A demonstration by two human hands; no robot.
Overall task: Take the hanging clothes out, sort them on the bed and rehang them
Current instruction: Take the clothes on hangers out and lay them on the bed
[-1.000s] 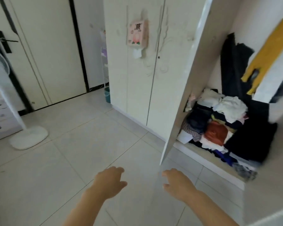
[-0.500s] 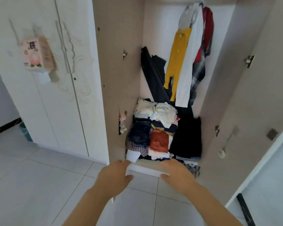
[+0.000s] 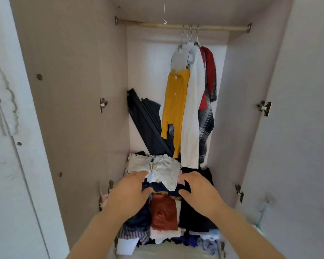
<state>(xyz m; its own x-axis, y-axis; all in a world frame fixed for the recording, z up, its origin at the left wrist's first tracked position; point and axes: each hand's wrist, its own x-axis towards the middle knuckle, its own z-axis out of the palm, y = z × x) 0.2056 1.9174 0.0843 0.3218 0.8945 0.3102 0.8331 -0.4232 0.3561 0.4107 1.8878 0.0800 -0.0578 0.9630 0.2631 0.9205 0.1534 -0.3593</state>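
Where the rail (image 3: 148,24) crosses the wardrobe (image 3: 79,90), hanging clothes (image 3: 192,101): mustard knit (image 3: 173,101), white shirt (image 3: 192,128), red and plaid cloth (image 3: 206,118). Beneath, a crumpled pile (image 3: 164,212); left hand (image 3: 129,193) and right hand (image 3: 200,191) spread over it, gripping nothing.

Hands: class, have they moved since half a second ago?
Yes. Both the left hand and right hand went forward, from the wardrobe's front ledge to over the clothes pile.

Left hand (image 3: 128,191) and right hand (image 3: 199,190) forward side by side, palms down, relaxed.
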